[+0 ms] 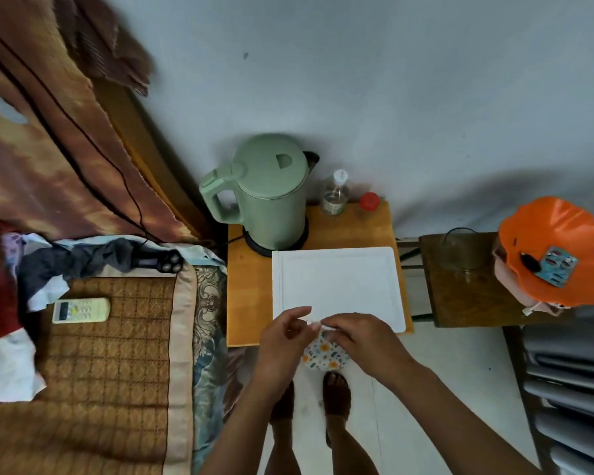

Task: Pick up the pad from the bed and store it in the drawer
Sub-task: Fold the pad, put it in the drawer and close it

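The pad [324,354] is a small white pouch with an orange and blue flower print. It hangs in the air in front of the wooden bedside table [246,303], below my hands. My right hand [354,337] pinches its top edge. My left hand [285,334] is beside it, fingers curled near the same edge; whether it touches the pad I cannot tell. The bed [110,354] with its woven mat lies at the left. No drawer shows from this angle.
On the table stand a green kettle [268,193], a white board [336,286], a clear bottle [336,193] and a red-capped jar [369,202]. A remote [81,310] and a shaver [158,260] lie on the bed. A stool with an orange bowl [559,248] is right.
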The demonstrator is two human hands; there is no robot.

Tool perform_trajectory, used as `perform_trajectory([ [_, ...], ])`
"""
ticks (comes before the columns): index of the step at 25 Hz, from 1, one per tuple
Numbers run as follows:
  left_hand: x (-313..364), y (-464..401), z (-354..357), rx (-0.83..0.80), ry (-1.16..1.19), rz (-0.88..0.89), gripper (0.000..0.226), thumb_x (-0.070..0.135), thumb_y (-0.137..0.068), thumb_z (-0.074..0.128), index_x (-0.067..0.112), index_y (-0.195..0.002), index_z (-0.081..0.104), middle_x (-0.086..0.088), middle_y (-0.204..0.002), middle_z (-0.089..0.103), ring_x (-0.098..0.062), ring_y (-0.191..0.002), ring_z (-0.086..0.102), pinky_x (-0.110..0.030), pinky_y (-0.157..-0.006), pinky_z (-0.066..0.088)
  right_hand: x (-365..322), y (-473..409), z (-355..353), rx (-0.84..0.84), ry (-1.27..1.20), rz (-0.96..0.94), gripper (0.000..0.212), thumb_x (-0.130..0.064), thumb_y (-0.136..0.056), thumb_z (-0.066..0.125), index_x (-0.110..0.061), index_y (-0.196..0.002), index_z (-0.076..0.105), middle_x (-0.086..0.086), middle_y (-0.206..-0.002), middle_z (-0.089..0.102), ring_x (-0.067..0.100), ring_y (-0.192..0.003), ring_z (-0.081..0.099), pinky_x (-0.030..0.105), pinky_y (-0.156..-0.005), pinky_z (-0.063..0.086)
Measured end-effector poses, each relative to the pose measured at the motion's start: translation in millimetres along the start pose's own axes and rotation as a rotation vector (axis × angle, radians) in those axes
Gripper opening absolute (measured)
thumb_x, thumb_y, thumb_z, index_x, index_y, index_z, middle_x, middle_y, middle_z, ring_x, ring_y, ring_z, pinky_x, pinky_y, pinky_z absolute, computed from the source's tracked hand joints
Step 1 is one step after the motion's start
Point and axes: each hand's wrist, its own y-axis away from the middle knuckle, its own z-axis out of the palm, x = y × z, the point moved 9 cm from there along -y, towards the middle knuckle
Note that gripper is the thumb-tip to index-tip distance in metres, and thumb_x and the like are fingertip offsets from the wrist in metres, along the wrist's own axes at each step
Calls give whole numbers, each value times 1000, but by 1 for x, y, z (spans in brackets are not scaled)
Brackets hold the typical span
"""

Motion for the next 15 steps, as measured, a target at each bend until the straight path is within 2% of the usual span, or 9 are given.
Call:
perform_trajectory([
  [2, -4, -11, -5, 4, -30, 22, 25, 20, -81, 71, 23, -106, 68, 0, -83, 62, -17, -86, 63, -32, -78, 59, 10, -10, 4, 13, -52, 43, 22, -24, -91, 57, -21, -111, 66, -2, -114, 71, 15, -103, 63, 25, -86, 47],
  [4, -8, -23, -13, 26, -113, 70, 27, 21, -78, 74, 23, -104, 69, 1, -96, 60, -14, -90, 61, -22, -75, 57, 19, -19, 12, 11, -170, 100, 17, -22, -89, 60, -21, -104, 68, -2, -106, 72, 14, -97, 65, 29, -83, 52],
  [6, -12, -34, -15, 6, -170, 97, 26, 19, -75, 77, 24, -100, 70, 6, -103, 60, -11, -94, 60, -19, -76, 54, 28, -28, 18, 7, -333, 158, 12, -19, -87, 62, -24, -96, 70, -7, -95, 72, 8, -89, 65, 24, -76, 51],
  [8, -19, -44, -8, -68, -88, 65, 20, 13, -74, 77, 23, -90, 70, 2, -96, 69, -17, -89, 65, -22, -71, 56, 35, -38, 18, 28, -464, 198, 13, -18, -84, 66, -30, -90, 69, -12, -89, 70, 2, -85, 64, 20, -74, 47],
  [10, -27, -53, -6, -62, 11, 14, 14, 9, -74, 76, 19, -83, 70, -2, -86, 72, -21, -83, 68, -23, -64, 56, 48, -42, 18, 76, -590, 276, 24, -21, -80, 71, -33, -100, 64, -8, -96, 66, 7, -90, 63, 24, -76, 50],
  [12, -35, -60, -4, 2, 100, -38, 12, 10, -75, 76, 18, -81, 69, -3, -85, 72, -19, -78, 70, -22, -61, 56, 67, -38, 26, 115, -770, 411, 44, -21, -77, 75, -29, -116, 55, 0, -104, 62, 15, -95, 63, 26, -71, 55],
  [15, -45, -68, 6, 39, 203, -105, 9, 14, -78, 74, 19, -84, 67, -2, -89, 73, -16, -80, 71, -26, -65, 60, 84, -27, 47, 150, -1033, 554, 41, -17, -80, 72, -22, -116, 54, 3, -105, 66, 18, -95, 67, 24, -61, 58],
])
